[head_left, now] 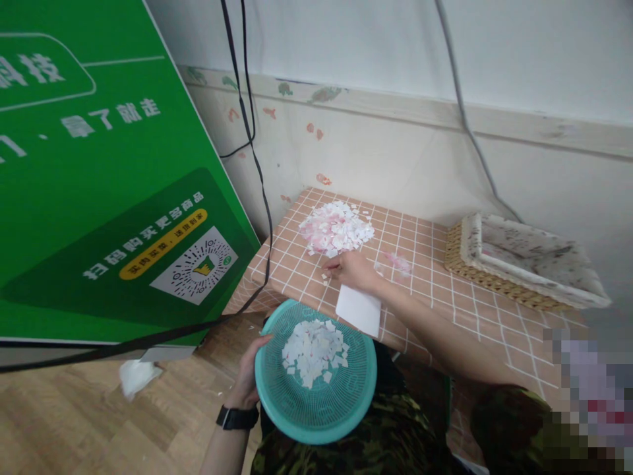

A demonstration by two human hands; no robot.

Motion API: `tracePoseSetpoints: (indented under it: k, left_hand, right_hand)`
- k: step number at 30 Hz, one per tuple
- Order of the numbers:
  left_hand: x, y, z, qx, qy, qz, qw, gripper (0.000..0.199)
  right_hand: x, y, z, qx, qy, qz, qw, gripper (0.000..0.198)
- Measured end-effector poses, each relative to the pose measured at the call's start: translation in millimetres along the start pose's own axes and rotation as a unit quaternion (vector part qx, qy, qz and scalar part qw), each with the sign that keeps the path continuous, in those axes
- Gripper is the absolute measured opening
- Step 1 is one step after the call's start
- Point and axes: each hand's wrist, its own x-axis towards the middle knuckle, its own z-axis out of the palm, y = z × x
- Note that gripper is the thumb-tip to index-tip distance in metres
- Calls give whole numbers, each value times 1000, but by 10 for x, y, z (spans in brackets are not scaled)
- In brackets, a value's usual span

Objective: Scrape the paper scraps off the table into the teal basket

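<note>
My left hand grips the left rim of a round teal plastic colander, held in front of me below the table edge. Inside it lie small white paper pieces. Over the table my right hand has its fingers drawn together, pointing left, just short of a large heap of white and pinkish paper pieces. A few small scraps show by its fingertips; whether it holds any is hidden. Under that wrist, a white card lies at the table's front edge.
A brown checked cloth covers the table. On its right stands a wicker basket with a fabric lining. A pinkish scrap lies mid-table. At left are a green sign panel, a hanging black cable and a white bag on the floor.
</note>
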Motion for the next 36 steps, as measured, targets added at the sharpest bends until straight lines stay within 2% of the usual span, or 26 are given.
tracePoseSetpoints:
  k: [8, 10, 12, 15, 17, 20, 23, 26, 30, 32, 34, 36]
  left_hand:
    - [-2, 5, 7, -9, -18, 6, 1000, 14]
    - [12, -1, -4, -7, -24, 16, 1000, 14]
    - [25, -6, -17, -6, -35, 18, 999, 14]
    - [36, -11, -26, -2, -43, 22, 999, 14]
    - [39, -15, -25, 3, -39, 22, 999, 13]
    - [49, -23, -27, 0, -38, 20, 999, 13]
    - [61, -34, -40, 3, -36, 26, 999, 13]
    - [69, -45, -55, 15, -32, 38, 999, 13]
    - [71, -51, -60, 17, -41, 42, 998, 14]
    - [68, -50, -59, 15, -51, 41, 998, 16]
    - [63, -48, -57, 12, -59, 40, 997, 16]
    - [56, -44, -56, 12, -61, 41, 997, 15]
  right_hand:
    - [8, -80, -67, -66, 48, 33, 996, 17]
    - [-87, -83, -109, -86, 97, 55, 990, 25]
    - [-253, -49, -137, -98, 175, 84, 976, 34]
    - [-608, 78, -117, -106, 308, 121, 938, 36]
    - [-865, 192, -61, -87, 363, 92, 923, 30]
    - [-1198, 340, 51, -75, 391, 18, 917, 23]
    - [-1427, 398, 108, -80, 387, -28, 918, 20]
    - [-1541, 362, 16, -57, 333, -48, 940, 16]
    - [-1476, 306, -381, -5, 190, -70, 979, 12]
    - [-1355, 331, -638, -24, 190, -55, 980, 15]
    - [-1197, 395, -862, -71, 202, -2, 977, 19]
    - [-1027, 479, -1008, -107, 209, 6, 972, 22]
